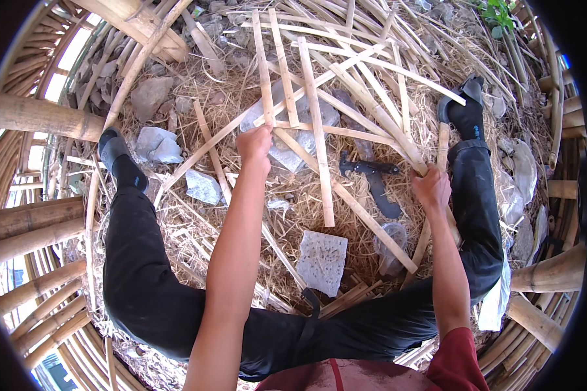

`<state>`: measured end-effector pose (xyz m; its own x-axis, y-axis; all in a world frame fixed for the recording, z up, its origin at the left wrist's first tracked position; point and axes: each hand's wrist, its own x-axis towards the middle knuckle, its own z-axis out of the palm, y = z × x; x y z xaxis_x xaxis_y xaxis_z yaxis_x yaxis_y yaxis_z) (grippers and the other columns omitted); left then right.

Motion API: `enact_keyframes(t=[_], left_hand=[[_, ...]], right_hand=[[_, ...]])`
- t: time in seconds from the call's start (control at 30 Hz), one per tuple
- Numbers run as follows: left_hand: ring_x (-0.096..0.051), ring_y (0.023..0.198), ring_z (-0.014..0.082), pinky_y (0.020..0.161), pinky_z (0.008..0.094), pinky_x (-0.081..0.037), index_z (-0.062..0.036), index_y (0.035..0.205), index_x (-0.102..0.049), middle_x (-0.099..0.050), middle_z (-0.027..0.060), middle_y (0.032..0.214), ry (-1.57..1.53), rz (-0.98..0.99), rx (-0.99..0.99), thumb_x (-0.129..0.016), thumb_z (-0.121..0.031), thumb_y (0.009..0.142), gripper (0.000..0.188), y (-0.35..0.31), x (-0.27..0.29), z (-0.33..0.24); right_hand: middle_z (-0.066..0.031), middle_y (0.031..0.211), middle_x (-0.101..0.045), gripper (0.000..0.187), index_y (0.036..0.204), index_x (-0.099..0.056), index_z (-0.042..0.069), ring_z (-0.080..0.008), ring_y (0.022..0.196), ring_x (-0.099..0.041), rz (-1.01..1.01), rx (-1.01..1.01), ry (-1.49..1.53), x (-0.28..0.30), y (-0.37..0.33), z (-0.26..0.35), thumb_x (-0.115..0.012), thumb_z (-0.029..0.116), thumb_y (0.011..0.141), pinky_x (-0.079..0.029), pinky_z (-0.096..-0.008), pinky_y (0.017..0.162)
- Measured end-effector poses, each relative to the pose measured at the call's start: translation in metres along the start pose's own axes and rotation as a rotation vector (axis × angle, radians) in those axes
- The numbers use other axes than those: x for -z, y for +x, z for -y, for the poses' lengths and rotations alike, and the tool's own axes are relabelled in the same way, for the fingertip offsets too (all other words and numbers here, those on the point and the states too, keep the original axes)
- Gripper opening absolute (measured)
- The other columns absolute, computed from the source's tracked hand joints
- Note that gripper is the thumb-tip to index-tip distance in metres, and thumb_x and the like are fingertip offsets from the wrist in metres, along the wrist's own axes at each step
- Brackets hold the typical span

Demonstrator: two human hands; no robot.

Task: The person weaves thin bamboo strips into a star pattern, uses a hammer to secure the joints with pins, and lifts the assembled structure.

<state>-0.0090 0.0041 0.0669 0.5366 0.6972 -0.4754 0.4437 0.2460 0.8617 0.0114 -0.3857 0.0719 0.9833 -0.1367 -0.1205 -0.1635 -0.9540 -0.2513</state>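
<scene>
My left hand (254,142) is closed round the near end of a pale bamboo strip (263,68), which points away from me. Other strips cross right beside that fist. Further right, my right hand (432,188) grips the near end of a second bamboo slat (378,107) that slants away to the upper left. Between the hands lie loose strips, one of them a straight bamboo lath (317,130). A dark hammer (370,168) rests on the shavings just left of my right hand. Beneath the crossed strips, a flat grey stone (290,153) partly shows.
A pitted pale block (323,262) sits between my legs, with a clear plastic container (391,246) to its right. Broken rocks (158,144) lie near my left foot. Bamboo poles (42,117) wall both sides. More strips are heaped at the far side.
</scene>
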Motion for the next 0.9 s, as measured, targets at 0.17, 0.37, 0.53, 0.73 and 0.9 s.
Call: enact_keyframes(t=[0.17,0.37,0.53,0.73,0.9], left_hand=[[-0.065,0.073,0.0134,0.065,0.0255,-0.053,0.0081,0.103,-0.073,-0.071,0.0082,0.088,0.120,-0.021,-0.076,-0.076,-0.010,0.092,0.021,0.000,-0.008,0.002],[-0.064,0.075,0.0161,0.079,0.0303,-0.059,0.0074,0.104,-0.072,-0.069,0.0087,0.093,0.017,-0.021,0.007,-0.076,-0.013,0.093,0.023,-0.006,0.001,0.006],[-0.065,0.085,0.0177,0.085,0.0358,-0.058,0.0040,0.107,-0.069,-0.067,0.0073,0.100,-0.119,0.081,0.106,-0.076,-0.012,0.094,0.022,-0.005,-0.001,-0.001],[-0.067,0.083,0.0173,0.078,0.0351,-0.059,-0.0019,0.122,-0.065,-0.069,0.0074,0.102,-0.034,0.094,0.065,-0.079,-0.012,0.092,0.034,0.020,0.020,0.007],[-0.069,0.081,0.0173,0.073,0.0349,-0.060,-0.0112,0.142,-0.055,-0.072,0.0096,0.104,-0.020,0.110,0.004,-0.079,-0.010,0.091,0.056,0.007,0.009,0.003]], right_hand=[[-0.0215,0.094,-0.075,0.038,0.097,-0.074,0.005,-0.0415,0.093,-0.072,-0.040,-0.002,-0.005,0.009,-0.003,-0.001,-0.076,0.040,0.083,-0.057,-0.0494,0.085],[-0.0219,0.095,-0.075,0.038,0.097,-0.073,0.004,-0.0425,0.093,-0.072,-0.032,0.020,-0.037,-0.004,-0.008,0.002,-0.076,0.039,0.083,-0.056,-0.0505,0.085],[-0.0228,0.094,-0.075,0.039,0.098,-0.072,0.003,-0.0433,0.094,-0.072,-0.030,0.032,-0.054,-0.001,-0.006,-0.002,-0.076,0.039,0.084,-0.056,-0.0513,0.085],[-0.0236,0.105,-0.071,0.047,0.112,-0.064,0.002,-0.0435,0.104,-0.068,0.088,0.075,0.060,-0.011,0.001,-0.007,-0.077,0.035,0.082,-0.053,-0.0520,0.089],[-0.0213,0.122,-0.060,0.053,0.122,-0.056,0.004,-0.0434,0.115,-0.057,-0.252,0.321,0.067,0.004,-0.016,-0.019,-0.079,0.027,0.080,-0.045,-0.0522,0.099]])
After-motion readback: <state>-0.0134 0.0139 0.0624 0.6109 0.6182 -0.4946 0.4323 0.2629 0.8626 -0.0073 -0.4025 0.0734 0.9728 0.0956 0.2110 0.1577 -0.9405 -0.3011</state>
